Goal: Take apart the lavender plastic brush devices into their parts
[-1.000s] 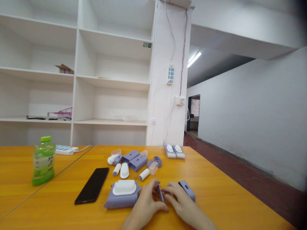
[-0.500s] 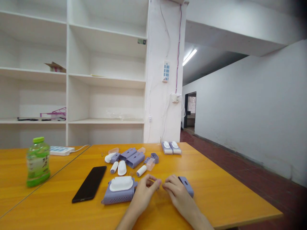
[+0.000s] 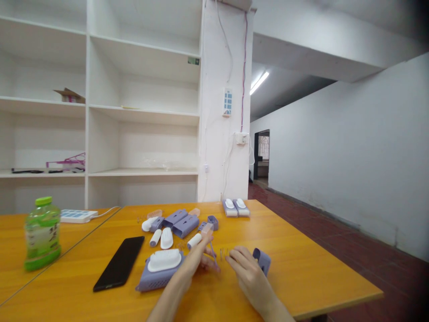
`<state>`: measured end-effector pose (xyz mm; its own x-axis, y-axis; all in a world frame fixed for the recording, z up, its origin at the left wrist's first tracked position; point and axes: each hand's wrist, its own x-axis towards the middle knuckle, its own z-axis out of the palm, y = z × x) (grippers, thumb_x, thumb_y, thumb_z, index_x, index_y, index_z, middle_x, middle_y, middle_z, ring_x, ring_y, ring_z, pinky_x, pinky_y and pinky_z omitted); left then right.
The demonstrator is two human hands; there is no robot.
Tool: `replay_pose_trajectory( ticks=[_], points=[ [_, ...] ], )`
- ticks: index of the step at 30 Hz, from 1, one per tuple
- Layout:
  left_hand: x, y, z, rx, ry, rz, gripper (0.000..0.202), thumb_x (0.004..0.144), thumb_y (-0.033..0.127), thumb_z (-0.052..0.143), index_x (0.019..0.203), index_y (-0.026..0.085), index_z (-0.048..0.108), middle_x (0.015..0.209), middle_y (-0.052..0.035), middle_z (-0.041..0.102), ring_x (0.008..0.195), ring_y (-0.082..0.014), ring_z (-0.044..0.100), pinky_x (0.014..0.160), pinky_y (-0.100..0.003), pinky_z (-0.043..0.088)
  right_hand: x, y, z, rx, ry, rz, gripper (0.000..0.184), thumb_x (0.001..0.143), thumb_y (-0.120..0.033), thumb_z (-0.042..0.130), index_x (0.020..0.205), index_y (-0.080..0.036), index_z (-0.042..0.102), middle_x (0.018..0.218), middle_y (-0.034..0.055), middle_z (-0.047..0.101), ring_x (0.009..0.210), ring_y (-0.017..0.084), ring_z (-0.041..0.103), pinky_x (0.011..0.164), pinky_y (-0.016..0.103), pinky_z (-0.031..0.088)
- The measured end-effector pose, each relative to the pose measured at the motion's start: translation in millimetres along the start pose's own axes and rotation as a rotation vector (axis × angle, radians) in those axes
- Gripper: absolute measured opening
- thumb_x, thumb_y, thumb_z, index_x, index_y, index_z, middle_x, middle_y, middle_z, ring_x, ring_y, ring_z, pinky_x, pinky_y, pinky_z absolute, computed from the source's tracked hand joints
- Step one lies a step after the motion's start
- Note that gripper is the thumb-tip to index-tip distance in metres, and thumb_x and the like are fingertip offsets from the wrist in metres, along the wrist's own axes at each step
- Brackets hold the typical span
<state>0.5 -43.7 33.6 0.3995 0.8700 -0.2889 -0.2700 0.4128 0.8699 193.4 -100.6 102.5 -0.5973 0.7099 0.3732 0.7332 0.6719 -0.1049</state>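
Lavender perforated case [image 3: 152, 277], just left of the left hand [image 3: 197, 257]: holds one white oval insert [image 3: 164, 260] on top.
Clear small box [image 3: 207, 229], just beyond the left hand's fingertips: contents not readable.
Left hand: fingers pinched on a thin lavender strip [image 3: 212, 256], blurred.
Right hand [image 3: 246, 273]: loosely curled on the table, fingertips near small metal springs [image 3: 223, 253]; whether it grips anything cannot be told. Lavender block [image 3: 262, 260] just beyond its knuckles.
Farther from the hands: loose lavender and white parts [image 3: 177, 222]; black phone [image 3: 119, 263] and green bottle [image 3: 42, 233] well to the left.
Surface: orange table [image 3: 318, 273]. Room: white shelving [image 3: 140, 112], red floor.
Forearms cut off at the bottom edge.
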Motion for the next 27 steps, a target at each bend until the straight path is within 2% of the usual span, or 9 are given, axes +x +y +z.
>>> replay_pose_trajectory(
  ticks=[4, 6, 8, 11, 13, 16, 19, 23, 27],
  points=[
    [2.5, 2.1, -5.9, 0.099, 0.04, 0.048, 0.083, 0.075, 0.09, 0.043, 0.089, 0.012, 0.068, 0.063, -0.0112, 0.072, 0.058, -0.0228, 0.066, 0.064, -0.034, 0.05, 2.2, 3.3, 1.3, -0.003, 0.014, 0.073, 0.037, 0.091, 0.0, 0.045, 0.105, -0.024, 0.069, 0.1, 0.0078, 0.069, 0.095, 0.026, 0.064, 0.084, 0.04, 0.058],
    [3.7, -3.2, -2.6, 0.186, 0.148, 0.163, 0.071, 0.08, 0.079, 0.051, 0.098, 0.013, 0.065, 0.074, -0.0103, 0.073, 0.068, -0.0243, 0.068, 0.071, -0.037, 0.052, 4.2, 4.4, 2.1, -0.003, 0.021, 0.13, 0.034, 0.092, -0.001, 0.046, 0.101, -0.024, 0.069, 0.1, 0.008, 0.067, 0.095, 0.025, 0.065, 0.083, 0.04, 0.058],
    [4.8, -11.6, 2.0, 0.295, 0.26, 0.311, 0.052, 0.081, 0.06, 0.063, 0.105, 0.014, 0.064, 0.096, -0.0129, 0.073, 0.092, -0.0286, 0.069, 0.088, -0.043, 0.052, 5.2, 4.5, 3.2, -0.002, 0.023, 0.17, 0.03, 0.091, -0.003, 0.05, 0.1, -0.024, 0.07, 0.111, 0.0094, 0.067, 0.103, 0.026, 0.066, 0.09, 0.041, 0.057],
    [4.4, -23.2, 6.5, 0.45, 0.356, 0.506, 0.048, 0.077, 0.03, 0.068, 0.123, 0.017, 0.062, 0.134, -0.0159, 0.062, 0.136, -0.0335, 0.048, 0.118, -0.052, 0.031, 4.4, 3.6, 4.6, 0.03, 0.017, 0.21, 0.028, 0.091, -0.01, 0.056, 0.109, -0.026, 0.07, 0.129, 0.01, 0.064, 0.12, 0.028, 0.062, 0.103, 0.045, 0.052],
    [1.1, -26.3, 7.7, 0.533, 0.372, 0.591, 0.051, 0.083, 0.022, 0.06, 0.135, 0.018, 0.057, 0.148, -0.0157, 0.053, 0.147, -0.0318, 0.036, 0.123, -0.054, 0.022, 3.3, 4.3, 4.1, 0.057, 0.025, 0.246, 0.03, 0.093, -0.015, 0.055, 0.117, -0.026, 0.069, 0.133, 0.0104, 0.064, 0.124, 0.029, 0.059, 0.108, 0.047, 0.048],
    [-11.4, -21.8, 11.0, 0.631, 0.354, 0.677, 0.042, 0.096, 0.021, 0.046, 0.136, 0.02, 0.057, 0.149, -0.0137, 0.054, 0.143, -0.0294, 0.042, 0.121, -0.054, 0.027, 0.6, 13.7, -2.3, 0.093, 0.066, 0.371, 0.028, 0.096, -0.025, 0.053, 0.119, -0.024, 0.07, 0.133, 0.0121, 0.064, 0.126, 0.029, 0.058, 0.112, 0.049, 0.044],
    [-28.9, -10.9, 24.2, 0.743, 0.278, 0.736, 0.033, 0.099, 0.027, 0.046, 0.127, 0.024, 0.063, 0.141, -0.0109, 0.061, 0.138, -0.0301, 0.048, 0.118, -0.053, 0.032, -6.3, 35.4, -14.7, 0.128, 0.091, 0.533, 0.029, 0.097, -0.035, 0.055, 0.116, -0.023, 0.072, 0.133, 0.0122, 0.065, 0.129, 0.031, 0.056, 0.117, 0.051, 0.038],
    [-35.1, -0.5, 64.0, 1.024, 0.086, 0.666, 0.038, 0.094, 0.033, 0.059, 0.13, 0.026, 0.062, 0.139, -0.0107, 0.063, 0.129, -0.034, 0.052, 0.115, -0.055, 0.031, -19.7, 62.5, -23.6, 0.191, 0.04, 0.671, 0.042, 0.102, -0.041, 0.042, 0.118, -0.017, 0.072, 0.123, 0.014, 0.073, 0.119, 0.029, 0.065, 0.111, 0.05, 0.046],
    [-11.3, -3.1, 108.0, 1.059, 0.12, 0.545, 0.035, 0.091, 0.02, 0.054, 0.122, 0.017, 0.07, 0.124, -0.0192, 0.069, 0.116, -0.0397, 0.058, 0.107, -0.062, 0.033, -24.2, 63.3, -15.7, 0.24, -0.035, 0.663, 0.047, 0.104, -0.042, 0.036, 0.125, -0.017, 0.07, 0.13, 0.0106, 0.071, 0.124, 0.024, 0.063, 0.114, 0.04, 0.045]
  ],
)
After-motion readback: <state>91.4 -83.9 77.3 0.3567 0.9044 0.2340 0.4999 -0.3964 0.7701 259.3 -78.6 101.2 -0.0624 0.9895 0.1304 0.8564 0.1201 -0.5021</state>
